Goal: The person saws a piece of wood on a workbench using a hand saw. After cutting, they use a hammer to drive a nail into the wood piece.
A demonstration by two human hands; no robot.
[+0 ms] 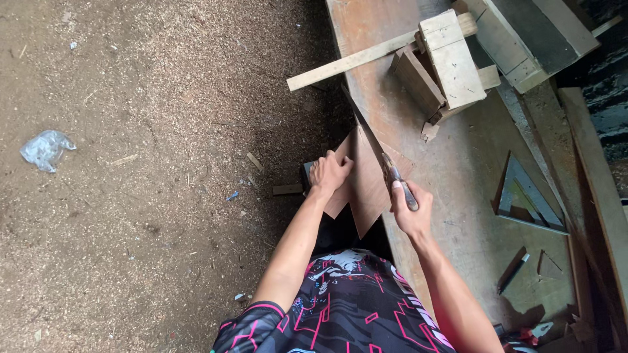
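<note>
My right hand clenches the saw, its blade running toward 11 o'clock across the plywood sheet my left hand presses flat.

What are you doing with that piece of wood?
A person is cutting a thin brown board with a handsaw. The left hand presses the board flat where it sticks out over the edge of the workbench. The right hand grips the saw handle, and the blade sits in the board. A wooden box and a triangle ruler lie farther along the bench. The ground is covered in sawdust.
</note>
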